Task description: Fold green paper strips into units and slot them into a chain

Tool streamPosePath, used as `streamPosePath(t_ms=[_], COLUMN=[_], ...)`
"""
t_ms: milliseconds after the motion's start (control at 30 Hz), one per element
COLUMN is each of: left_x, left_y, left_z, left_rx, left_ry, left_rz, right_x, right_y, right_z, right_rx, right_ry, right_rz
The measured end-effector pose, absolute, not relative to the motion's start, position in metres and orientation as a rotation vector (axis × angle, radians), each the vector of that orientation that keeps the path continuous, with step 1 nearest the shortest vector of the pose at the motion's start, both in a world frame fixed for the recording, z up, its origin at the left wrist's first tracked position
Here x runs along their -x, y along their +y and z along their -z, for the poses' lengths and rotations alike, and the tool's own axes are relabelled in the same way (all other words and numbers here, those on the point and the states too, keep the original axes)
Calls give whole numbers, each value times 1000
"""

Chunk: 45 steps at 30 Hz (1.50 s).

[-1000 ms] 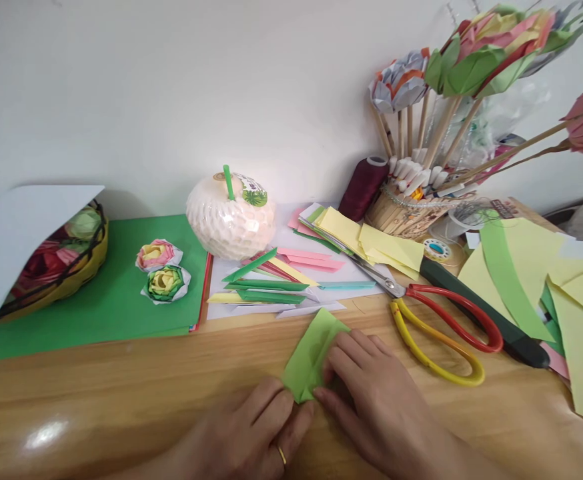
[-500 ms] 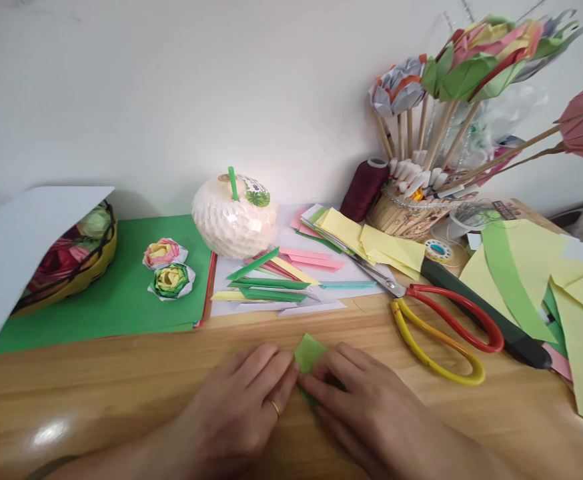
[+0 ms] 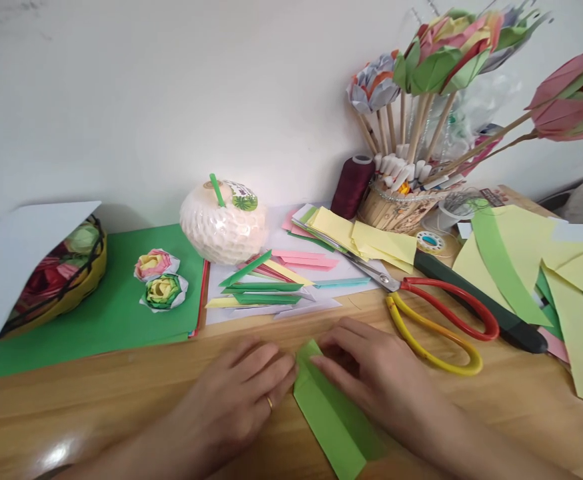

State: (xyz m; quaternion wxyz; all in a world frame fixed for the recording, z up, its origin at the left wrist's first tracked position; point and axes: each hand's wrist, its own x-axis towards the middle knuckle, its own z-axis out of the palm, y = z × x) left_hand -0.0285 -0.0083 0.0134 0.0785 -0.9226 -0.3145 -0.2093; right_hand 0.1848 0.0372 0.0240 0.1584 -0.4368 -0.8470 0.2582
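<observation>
A light green paper strip (image 3: 324, 420) lies slanted on the wooden table, a crease running along its length and its far end folded to a point. My left hand (image 3: 251, 393) has its fingers bent together, their tips pressing on the left edge near that point; a ring is on one finger. On the other side, my right hand (image 3: 371, 373) holds the strip's right edge between curled fingers and thumb. Part of the paper is hidden under the right hand. Beyond the hands, folded paper pieces (image 3: 266, 288) in green, yellow, pink and white lie on a white sheet.
Red-and-yellow-handled scissors (image 3: 436, 320) and a dark-handled knife (image 3: 481, 303) lie to the right, beside yellow and green paper scraps (image 3: 581, 313). Two small paper flowers (image 3: 164, 291) sit on a green sheet (image 3: 121, 327). A wrapped coconut (image 3: 224, 223) and flower holder (image 3: 391, 207) stand behind.
The green paper now shows much more of its length, stretching toward me. My right hand has lifted and shifted slightly away, uncovering it. The camera view has turned a little.
</observation>
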Motion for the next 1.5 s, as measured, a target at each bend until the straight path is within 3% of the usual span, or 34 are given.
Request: streamPosePath(t_ms=[367,667,867,1100,1500], left_x=[31,36,36,36,36], left_y=[-9,-11,-7,-3,-2], left_z=[-12,-7,-12,-13,-11], left_rx=[2833,2850,2850,2902,2942], left_ry=[-926,-940,-939,-959,-927], left_rz=[537,487,501,470,447], right_x=[-179,-186,-194,-192,-192], right_y=[45,45,45,44,43], right_z=[-27,-18,-16,-19,-20], right_rx=[1393,939,592,451,343], right_ry=[-2525,-2558,-2661,-2715,-2768], right_rz=[-729,-660,-383,-200,-209])
